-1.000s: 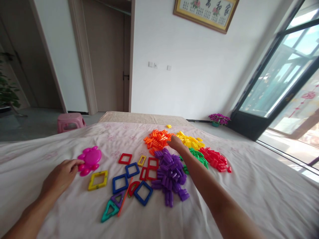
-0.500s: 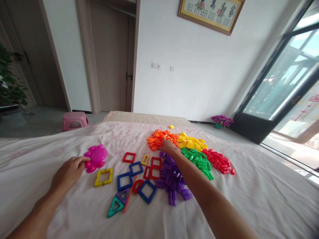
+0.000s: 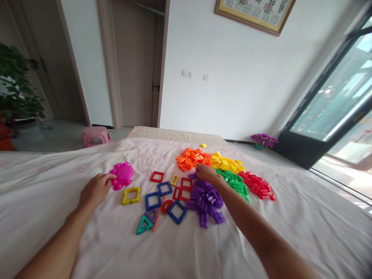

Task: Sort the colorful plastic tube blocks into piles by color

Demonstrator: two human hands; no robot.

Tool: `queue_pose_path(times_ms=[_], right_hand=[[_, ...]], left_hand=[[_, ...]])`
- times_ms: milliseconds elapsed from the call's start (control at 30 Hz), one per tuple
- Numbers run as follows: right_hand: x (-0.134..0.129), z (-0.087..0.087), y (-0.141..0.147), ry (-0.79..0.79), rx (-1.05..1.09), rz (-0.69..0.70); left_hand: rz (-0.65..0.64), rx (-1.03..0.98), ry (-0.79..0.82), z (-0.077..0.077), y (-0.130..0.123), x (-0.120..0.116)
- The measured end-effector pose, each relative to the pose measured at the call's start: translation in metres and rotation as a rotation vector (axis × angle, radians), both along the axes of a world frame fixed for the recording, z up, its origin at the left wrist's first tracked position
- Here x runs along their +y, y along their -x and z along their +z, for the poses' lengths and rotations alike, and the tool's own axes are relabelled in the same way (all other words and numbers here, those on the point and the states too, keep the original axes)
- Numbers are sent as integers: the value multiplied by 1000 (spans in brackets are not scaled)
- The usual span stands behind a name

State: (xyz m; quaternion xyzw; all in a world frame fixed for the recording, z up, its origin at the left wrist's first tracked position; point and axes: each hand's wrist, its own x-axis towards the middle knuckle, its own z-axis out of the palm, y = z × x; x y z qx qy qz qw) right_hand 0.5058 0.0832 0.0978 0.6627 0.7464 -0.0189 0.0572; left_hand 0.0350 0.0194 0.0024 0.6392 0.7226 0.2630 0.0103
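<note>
My left hand pinches the edge of a magenta paw-shaped piece lying on the cloth. My right hand is closed at the top of the purple pile, beside the orange pile; what its fingers hold, if anything, is too small to make out. Yellow, green and red piles lie to its right. Between my hands are flat frames: a yellow square, blue squares, red ones, and a teal triangle.
A pale floral cloth covers the surface. One yellow piece lies apart near the far edge. Beyond it stand a pink stool at the left and magenta flowers at the right.
The view has shifted slightly. My right hand has moved from the orange pile toward the near side, to the top of the purple pile. My left hand stays at the magenta piece.
</note>
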Motion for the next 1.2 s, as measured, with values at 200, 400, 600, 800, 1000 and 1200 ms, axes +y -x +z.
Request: queue_pose_path(times_ms=[200, 400, 600, 800, 1000, 1200], right_hand=[[-38, 20, 17, -96, -31, 72], [-73, 12, 56, -18, -57, 296], [-60, 2, 57, 44, -58, 319], [-44, -3, 49, 63, -53, 340], [-48, -6, 54, 16, -33, 300], [-61, 7, 54, -61, 64, 279]], left_hand=[[20, 17, -25, 1, -3, -1], [15, 63, -17, 2, -5, -4], [31, 140, 6, 3, -9, -8], [33, 116, 10, 0, -7, -5], [24, 69, -6, -1, -6, -4], [21, 34, -18, -1, -5, -3]])
